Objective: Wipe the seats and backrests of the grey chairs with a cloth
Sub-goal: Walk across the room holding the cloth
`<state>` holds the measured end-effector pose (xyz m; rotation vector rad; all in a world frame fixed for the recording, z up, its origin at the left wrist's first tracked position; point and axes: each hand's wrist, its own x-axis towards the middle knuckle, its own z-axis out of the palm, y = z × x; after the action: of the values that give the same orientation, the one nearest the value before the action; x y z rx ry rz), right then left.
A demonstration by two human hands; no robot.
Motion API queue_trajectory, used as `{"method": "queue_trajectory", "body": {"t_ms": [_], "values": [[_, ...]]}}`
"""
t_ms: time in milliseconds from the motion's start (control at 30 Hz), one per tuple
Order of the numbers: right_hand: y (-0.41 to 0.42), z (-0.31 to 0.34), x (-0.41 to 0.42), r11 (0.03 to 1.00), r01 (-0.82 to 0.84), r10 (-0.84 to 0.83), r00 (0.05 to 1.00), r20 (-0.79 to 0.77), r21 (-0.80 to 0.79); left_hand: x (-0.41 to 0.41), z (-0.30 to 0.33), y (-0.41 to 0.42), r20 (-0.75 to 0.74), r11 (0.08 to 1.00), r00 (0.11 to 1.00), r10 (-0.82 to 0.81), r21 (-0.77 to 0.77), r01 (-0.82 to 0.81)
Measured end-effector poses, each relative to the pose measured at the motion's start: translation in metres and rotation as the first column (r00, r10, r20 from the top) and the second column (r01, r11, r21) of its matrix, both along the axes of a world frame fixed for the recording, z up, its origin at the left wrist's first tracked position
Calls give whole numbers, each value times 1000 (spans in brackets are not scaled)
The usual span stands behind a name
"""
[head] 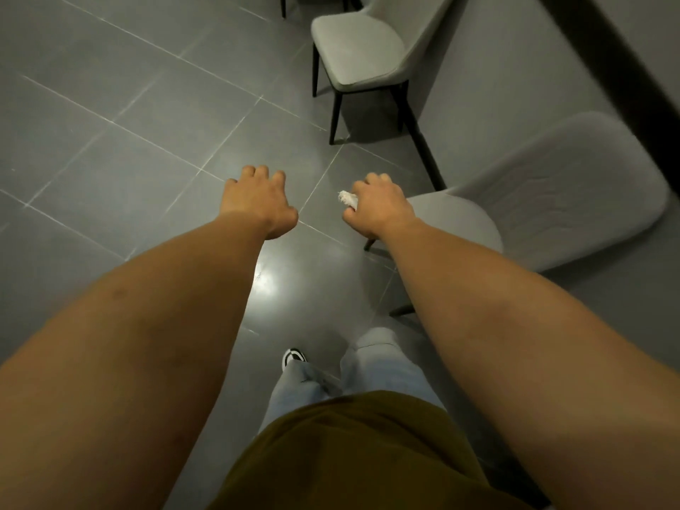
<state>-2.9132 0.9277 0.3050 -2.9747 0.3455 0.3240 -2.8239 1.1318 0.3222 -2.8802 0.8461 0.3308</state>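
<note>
Clutching a soft, limp white cloth bunched in the right hand, left hand loose and empty, the person faces the near grey chair at three o'clock, best wiped with flat fingers pressing the wad.

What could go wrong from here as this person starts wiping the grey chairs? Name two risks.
1. The right hand shows only a small tuft of the cloth; bunched like that, it may miss parts of the near chair.
2. The far chair stands apart and might get skipped.
</note>
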Motion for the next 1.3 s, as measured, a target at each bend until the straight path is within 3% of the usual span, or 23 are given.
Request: {"method": "queue_trajectory", "body": {"t_ms": [300, 633, 867, 1300], "values": [[-51, -2, 162, 1000, 6, -6, 1000, -1, -1, 152, -6, -45, -10, 1000, 1000, -17, 12, 17], [-147, 2, 396, 993, -120, 121, 993, -4, 12, 355, 2, -140, -13, 989, 989, 150, -1, -150], [-169, -4, 543, 982, -179, 180, 984, -13, 61, 480, -2, -153, -24, 974, 974, 225, 34, -224], [-192, 5, 830, 998, -67, 67, 998, 18, 18, 810, 3, -179, 22, 991, 991, 131, -33, -130]]}}
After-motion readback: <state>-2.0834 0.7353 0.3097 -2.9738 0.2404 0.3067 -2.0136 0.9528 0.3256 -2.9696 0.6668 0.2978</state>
